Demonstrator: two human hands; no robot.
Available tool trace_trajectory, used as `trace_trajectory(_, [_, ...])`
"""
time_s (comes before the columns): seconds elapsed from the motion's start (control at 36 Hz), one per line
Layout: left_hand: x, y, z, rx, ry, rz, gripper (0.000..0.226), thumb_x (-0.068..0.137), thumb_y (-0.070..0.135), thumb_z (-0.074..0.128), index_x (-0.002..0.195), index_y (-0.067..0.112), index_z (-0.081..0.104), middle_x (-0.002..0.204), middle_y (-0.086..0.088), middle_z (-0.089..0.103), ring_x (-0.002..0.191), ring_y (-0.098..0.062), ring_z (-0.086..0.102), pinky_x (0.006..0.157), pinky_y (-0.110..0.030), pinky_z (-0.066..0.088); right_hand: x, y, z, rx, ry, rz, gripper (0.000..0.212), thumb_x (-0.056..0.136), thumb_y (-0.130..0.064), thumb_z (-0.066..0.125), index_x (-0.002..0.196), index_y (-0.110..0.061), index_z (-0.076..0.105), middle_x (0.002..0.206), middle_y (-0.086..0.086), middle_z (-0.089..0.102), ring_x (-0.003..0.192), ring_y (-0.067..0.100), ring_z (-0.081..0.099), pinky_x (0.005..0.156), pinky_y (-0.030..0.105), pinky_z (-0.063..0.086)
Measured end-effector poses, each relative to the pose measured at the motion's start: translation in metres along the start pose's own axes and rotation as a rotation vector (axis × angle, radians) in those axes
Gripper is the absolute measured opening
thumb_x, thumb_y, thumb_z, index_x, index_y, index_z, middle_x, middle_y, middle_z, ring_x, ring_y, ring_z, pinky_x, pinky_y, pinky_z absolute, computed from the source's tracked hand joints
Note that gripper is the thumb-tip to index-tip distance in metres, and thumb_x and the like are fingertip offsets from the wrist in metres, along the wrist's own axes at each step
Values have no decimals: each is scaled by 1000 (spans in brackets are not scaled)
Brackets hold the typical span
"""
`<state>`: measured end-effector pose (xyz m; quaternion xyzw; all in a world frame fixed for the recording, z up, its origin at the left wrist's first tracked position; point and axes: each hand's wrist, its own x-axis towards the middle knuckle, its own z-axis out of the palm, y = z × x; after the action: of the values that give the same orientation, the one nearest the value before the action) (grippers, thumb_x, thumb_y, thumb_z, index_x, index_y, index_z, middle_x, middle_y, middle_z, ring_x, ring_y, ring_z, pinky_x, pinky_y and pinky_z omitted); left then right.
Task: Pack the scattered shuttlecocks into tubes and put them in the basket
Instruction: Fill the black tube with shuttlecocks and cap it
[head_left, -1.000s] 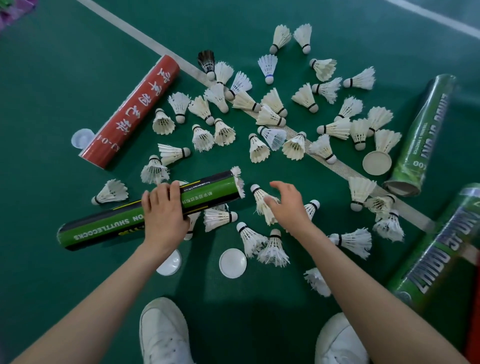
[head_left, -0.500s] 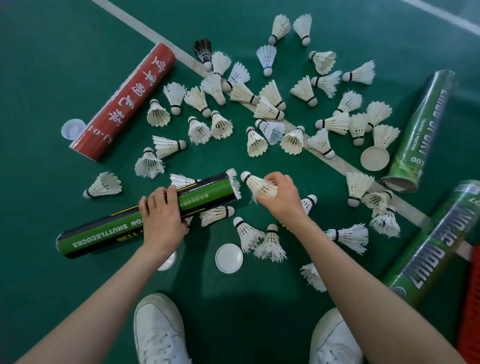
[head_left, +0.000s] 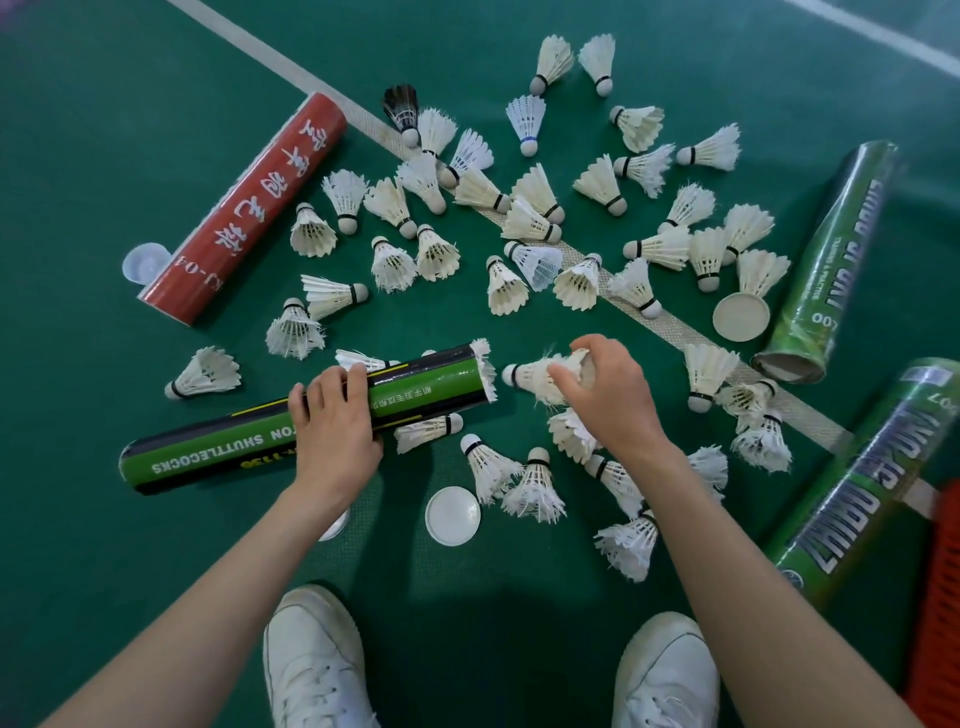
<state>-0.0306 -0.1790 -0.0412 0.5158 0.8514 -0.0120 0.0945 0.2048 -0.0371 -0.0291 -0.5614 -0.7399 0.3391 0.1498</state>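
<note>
Loading looked like the step: left hand (head_left: 332, 421) gripped the green tube (head_left: 291, 431), right hand (head_left: 608, 395) pinched a shuttlecock (head_left: 524, 375), cork just beside the tube's feather-filled mouth; next probably needed aligning and pushing in.

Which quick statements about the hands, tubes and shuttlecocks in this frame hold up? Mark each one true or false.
1. The left hand grips the green and black tube. True.
2. The right hand holds nothing. False: it holds a white shuttlecock, cork end towards the tube's open end.
3. Feathers stick out of the tube's open end. True.
4. The red tube stands upright. False: it lies on its side on the green floor.
5. Every shuttlecock here is white. False: a black shuttlecock lies by the white line.
</note>
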Motion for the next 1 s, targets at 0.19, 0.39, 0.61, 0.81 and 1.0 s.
trace_trajectory(0.19, [0, 7, -7, 7, 58, 32, 78, 63, 5, 76, 132, 5, 40, 121, -16, 42, 115, -36, 39, 108, -46, 14, -2, -6, -9, 5, 64, -137, 43, 90, -24, 63, 130, -12, 52, 122, 0, 50, 102, 10, 44, 87, 21, 36])
trace_trajectory(0.39, [1, 16, -15, -11, 54, 32, 78, 67, 7, 74, 135, 6, 37, 127, -14, 39, 121, -33, 35, 110, -44, 13, -3, -18, -22, 690, 163, 92, 25, 94, -26, 57, 113, -15, 46, 91, 5, 52, 68, 11, 46, 57, 22, 41])
trace_trajectory(0.61, [-1, 27, -17, -87, 131, 97, 76, 64, 9, 77, 130, 4, 40, 121, -16, 41, 117, -34, 37, 109, -44, 14, -13, -36, -4, 586, 80, -118, 30, 95, -29, 54, 122, -16, 50, 97, 7, 56, 73, 6, 46, 66, 16, 40])
trace_trajectory(0.81, [-1, 32, -18, -124, 163, 103, 76, 62, 6, 78, 128, 2, 40, 121, -18, 42, 116, -36, 36, 108, -46, 18, -22, -56, 10, 691, -220, -70, 62, 94, -59, 20, 150, -32, 14, 156, -20, 13, 143, -6, 6, 121, 39, 2])
trace_trajectory(1.0, [-3, 28, -14, -86, 154, 78, 75, 62, 4, 76, 128, -2, 41, 120, -22, 43, 112, -40, 38, 103, -45, 21, -22, -65, 18, 732, -450, -21, 64, 94, -64, 12, 151, -37, 0, 157, -24, -3, 139, -13, -4, 120, 26, -2])
